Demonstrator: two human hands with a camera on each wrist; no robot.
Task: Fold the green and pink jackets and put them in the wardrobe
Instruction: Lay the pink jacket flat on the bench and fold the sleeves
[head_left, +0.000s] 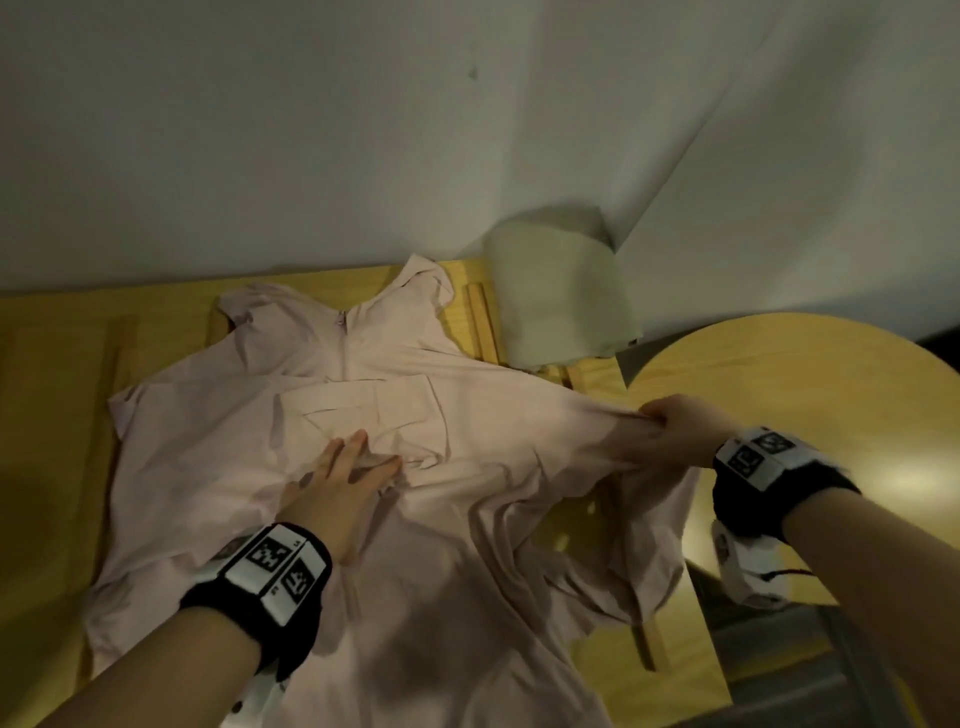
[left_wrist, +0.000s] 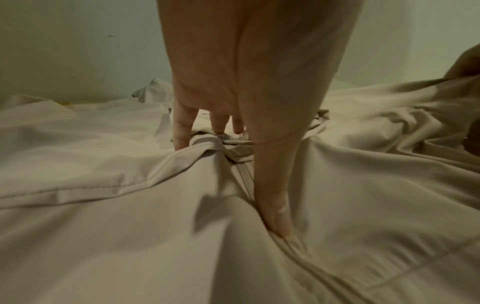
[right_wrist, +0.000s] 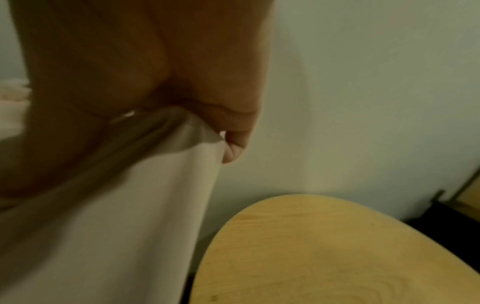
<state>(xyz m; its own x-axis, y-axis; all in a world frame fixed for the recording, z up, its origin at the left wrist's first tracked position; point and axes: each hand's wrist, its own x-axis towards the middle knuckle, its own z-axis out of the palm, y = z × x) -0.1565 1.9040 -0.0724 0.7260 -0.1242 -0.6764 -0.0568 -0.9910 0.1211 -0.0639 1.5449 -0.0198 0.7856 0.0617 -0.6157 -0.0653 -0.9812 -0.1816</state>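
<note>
Pink jacket (head_left: 395, 467) spread front-up across a slatted wooden counter (head_left: 52, 374), collar toward the wall (head_left: 260, 130), zip closed at the neck. Left hand (head_left: 332, 488) flat on the chest area, fingers (left_wrist: 182, 131) straight and pressing into bunched cloth; thumb pressed down apart from them in the left wrist view. An open grip, nothing pinched. Right hand (head_left: 670, 431) closed round a gathered fistful of the jacket's right side, pulling it taut out over the counter's edge above a round table (head_left: 805, 374); loose fabric hanging below the fist. Right fingertips mostly buried in cloth; only one curled fingertip (right_wrist: 233, 150) clear in the right wrist view, which is blurred. Green jacket (head_left: 561, 301) folded into a block at the counter's far right corner against the wall, touching neither hand, its outline smeared. Jacket hem cut off by the lower frame edge; left sleeve folded under, end hidden. Wardrobe not visible.
</note>
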